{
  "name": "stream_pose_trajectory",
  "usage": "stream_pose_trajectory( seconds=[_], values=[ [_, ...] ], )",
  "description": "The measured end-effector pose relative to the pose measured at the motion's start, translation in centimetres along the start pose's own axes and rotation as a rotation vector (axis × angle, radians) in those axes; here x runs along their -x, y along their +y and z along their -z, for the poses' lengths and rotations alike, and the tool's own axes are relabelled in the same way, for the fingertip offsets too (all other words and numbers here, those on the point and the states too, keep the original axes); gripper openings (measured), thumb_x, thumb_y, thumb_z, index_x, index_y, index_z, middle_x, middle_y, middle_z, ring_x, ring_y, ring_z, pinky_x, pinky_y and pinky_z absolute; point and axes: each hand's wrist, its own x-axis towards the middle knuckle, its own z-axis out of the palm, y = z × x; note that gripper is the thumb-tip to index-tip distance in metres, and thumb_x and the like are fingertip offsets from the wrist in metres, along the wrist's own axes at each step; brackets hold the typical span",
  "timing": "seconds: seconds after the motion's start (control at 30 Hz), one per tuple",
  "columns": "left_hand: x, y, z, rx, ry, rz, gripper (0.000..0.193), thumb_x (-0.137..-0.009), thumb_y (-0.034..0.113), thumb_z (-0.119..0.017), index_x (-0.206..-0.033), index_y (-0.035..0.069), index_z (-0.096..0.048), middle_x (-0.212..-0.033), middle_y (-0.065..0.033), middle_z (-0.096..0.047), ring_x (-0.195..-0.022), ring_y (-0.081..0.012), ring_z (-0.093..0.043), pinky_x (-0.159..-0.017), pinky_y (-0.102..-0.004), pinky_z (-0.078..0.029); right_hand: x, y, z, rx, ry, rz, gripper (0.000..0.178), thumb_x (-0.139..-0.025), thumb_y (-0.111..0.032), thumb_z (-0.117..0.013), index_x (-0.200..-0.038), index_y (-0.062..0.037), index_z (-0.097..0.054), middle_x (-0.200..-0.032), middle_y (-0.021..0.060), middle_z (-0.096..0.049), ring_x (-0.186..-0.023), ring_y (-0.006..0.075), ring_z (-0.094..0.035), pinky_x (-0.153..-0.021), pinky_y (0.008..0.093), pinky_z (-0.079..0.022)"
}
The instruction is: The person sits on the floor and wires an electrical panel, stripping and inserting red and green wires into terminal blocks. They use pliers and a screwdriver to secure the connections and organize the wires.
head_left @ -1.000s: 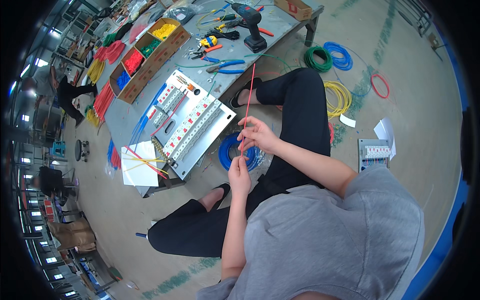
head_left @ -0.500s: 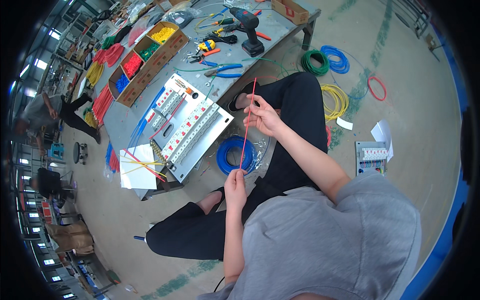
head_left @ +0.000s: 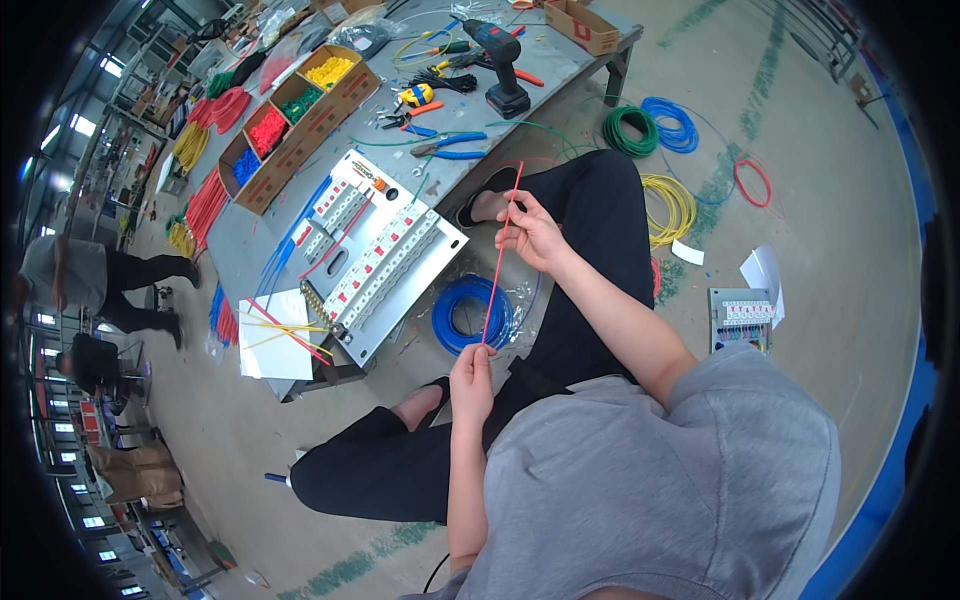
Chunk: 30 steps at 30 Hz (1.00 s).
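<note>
A straight piece of red wire (head_left: 499, 262) stretches between my two hands above my lap. My left hand (head_left: 471, 380) pinches its lower end, fingers closed. Farther up, my right hand (head_left: 532, 232) grips the wire between thumb and fingers, with a short length sticking out past them. Left of the hands, at the table's edge, lies a white mounting plate (head_left: 440, 247) carrying rows of circuit breakers (head_left: 375, 258) and a red wire running across it. A coil of blue wire (head_left: 442, 325) in clear plastic lies on the floor behind the held wire.
On the grey table (head_left: 400, 165) are a cardboard box (head_left: 305, 130) of coloured caps, a cordless drill (head_left: 500, 70), pliers (head_left: 455, 147) and white paper (head_left: 262, 350). Green (head_left: 630, 128) and yellow (head_left: 672, 208) wire coils and a small breaker panel (head_left: 740, 318) lie on the floor. Another person (head_left: 90, 280) walks far left.
Both hands, still holding the red wire, have barely shifted; the right hand is slightly farther right. The other person at far left has walked nearer the lower part of the view.
</note>
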Motion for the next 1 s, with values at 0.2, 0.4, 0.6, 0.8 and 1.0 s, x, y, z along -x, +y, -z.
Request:
stream_pose_trajectory(
  seconds=[0.2,0.4,0.6,0.8,1.0],
  values=[
    [-0.4,-0.3,0.4,-0.122,0.216,-0.056,0.027,-0.108,0.022,-0.058,-0.105,-0.002,-0.071,-0.071,0.0052,-0.053,-0.065,-0.0036,-0.041,-0.057,-0.0227,-0.034,0.1,-0.2,-0.5,0.035,0.041,-0.014,0.026,-0.109,-0.029,-0.053,-0.13,-0.0133,-0.052,-0.102,0.0108,-0.069,-0.084,0.0279,-0.075,-0.072,0.0435,-0.063],
    [-1.9,-0.9,1.4,-0.105,0.376,-0.109,0.025,-0.103,0.015,-0.065,-0.117,-0.004,-0.072,-0.082,0.0027,-0.062,-0.074,-0.0035,-0.049,-0.065,-0.021,-0.041,0.5,1.7,-1.3,0.199,-0.029,-0.088,0.023,-0.109,-0.027,-0.054,-0.12,-0.0076,-0.06,-0.098,0.0082,-0.069,-0.084,0.0193,-0.071,-0.073,0.0359,-0.06],
    [-2.7,-1.3,0.8,-0.041,0.379,-0.093,0.025,-0.103,0.014,-0.066,-0.118,-0.004,-0.072,-0.082,0.0039,-0.061,-0.073,-0.0029,-0.048,-0.063,-0.02,-0.037,2.2,4.8,-2.6,0.439,-0.21,-0.207,0.021,-0.106,-0.023,-0.061,-0.117,-0.005,-0.063,-0.095,0.0054,-0.069,-0.079,0.013,-0.069,-0.069,0.0271,-0.057],
    [-3.2,-2.4,0.9,0.123,0.374,-0.05,0.024,-0.103,0.018,-0.067,-0.115,-0.001,-0.074,-0.076,0.0073,-0.055,-0.066,-0.0024,-0.041,-0.058,-0.0211,-0.031,2.2,5.0,-3.0,0.538,-0.228,-0.231,0.02,-0.105,-0.022,-0.063,-0.115,-0.0049,-0.063,-0.093,0.0049,-0.07,-0.076,0.0119,-0.068,-0.068,0.0266,-0.057],
    [-3.4,-2.8,0.8,0.157,0.335,-0.02,0.022,-0.102,0.018,-0.068,-0.11,-0.001,-0.075,-0.074,0.0075,-0.055,-0.063,-0.0023,-0.041,-0.056,-0.0211,-0.03,1.6,3.6,-2.8,0.356,-0.113,-0.137,0.025,-0.107,-0.02,-0.058,-0.129,-0.0071,-0.058,-0.096,0.0076,-0.069,-0.078,0.015,-0.069,-0.069,0.0291,-0.058]
  ],
)
